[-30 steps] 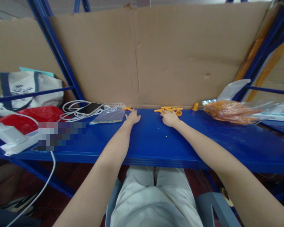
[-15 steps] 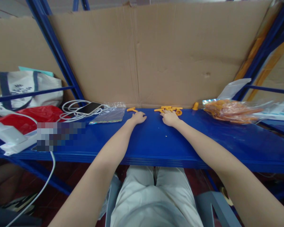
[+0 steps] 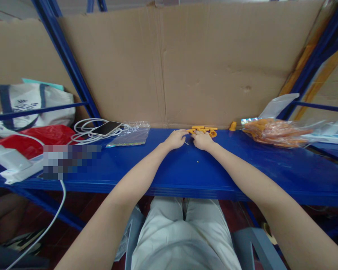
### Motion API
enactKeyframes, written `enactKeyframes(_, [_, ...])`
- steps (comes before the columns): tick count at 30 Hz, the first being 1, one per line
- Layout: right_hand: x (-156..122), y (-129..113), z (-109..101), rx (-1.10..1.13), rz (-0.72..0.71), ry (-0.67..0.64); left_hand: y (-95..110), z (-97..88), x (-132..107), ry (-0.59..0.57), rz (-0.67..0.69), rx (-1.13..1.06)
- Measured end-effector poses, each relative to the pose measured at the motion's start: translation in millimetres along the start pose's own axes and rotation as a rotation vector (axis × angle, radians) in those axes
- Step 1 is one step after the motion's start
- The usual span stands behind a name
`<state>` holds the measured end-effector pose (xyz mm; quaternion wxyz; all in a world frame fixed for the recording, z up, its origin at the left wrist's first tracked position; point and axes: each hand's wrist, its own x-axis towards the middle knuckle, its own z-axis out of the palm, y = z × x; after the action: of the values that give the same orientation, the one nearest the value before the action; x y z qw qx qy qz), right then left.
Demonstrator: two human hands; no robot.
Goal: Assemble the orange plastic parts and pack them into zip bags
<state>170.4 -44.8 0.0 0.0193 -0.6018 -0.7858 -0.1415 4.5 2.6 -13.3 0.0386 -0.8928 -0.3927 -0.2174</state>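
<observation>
My left hand (image 3: pixel 176 138) lies on the blue shelf (image 3: pixel 169 172) with its fingers curled in; the lone small orange plastic part that lay to its left is out of sight. My right hand (image 3: pixel 201 140) sits beside it, almost touching, its bent fingertips on a little pile of orange plastic parts (image 3: pixel 205 130) against the cardboard back wall (image 3: pixel 214 63). A tiny wire-like bit (image 3: pixel 187 143) lies between the two hands.
One more orange part (image 3: pixel 232 126) stands right of the pile, then a clear bag of orange parts (image 3: pixel 273 132). On the left lie an empty clear bag (image 3: pixel 131 135), a phone (image 3: pixel 106 128) on white cables (image 3: pixel 83 132), a red bag (image 3: pixel 33 140) and a tote (image 3: pixel 35 105).
My left hand slid right from the lone orange part to beside my right hand, and that part no longer lies on the shelf. My right hand stayed on the pile.
</observation>
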Motion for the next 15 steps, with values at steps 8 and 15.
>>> enactKeyframes(8, [-1,1,1,0.027,-0.015,0.013,-25,0.6,-6,-0.289,-0.052,0.068])
enactKeyframes(15, [9,16,1,0.253,0.061,0.127,-19,-2.1,-6,-0.292,-0.047,0.069])
